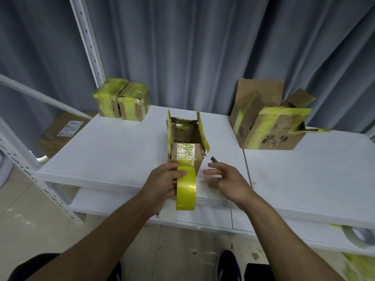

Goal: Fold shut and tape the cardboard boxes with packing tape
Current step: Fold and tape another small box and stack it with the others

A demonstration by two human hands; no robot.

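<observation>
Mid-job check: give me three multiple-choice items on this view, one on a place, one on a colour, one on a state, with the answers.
1. Where on the table does the larger open box stand?
A. back left
B. back right
C. near edge, centre

2. What colour is the tape roll?
A. yellow
B. blue
C. red

3. The top of the centre box is:
A. taped shut
B. open
C. folded shut, untaped

Answers: B, it stands at the far right by the curtain; A, the roll gripped by the left hand is yellow; B, its inside shows between raised flaps.
</observation>
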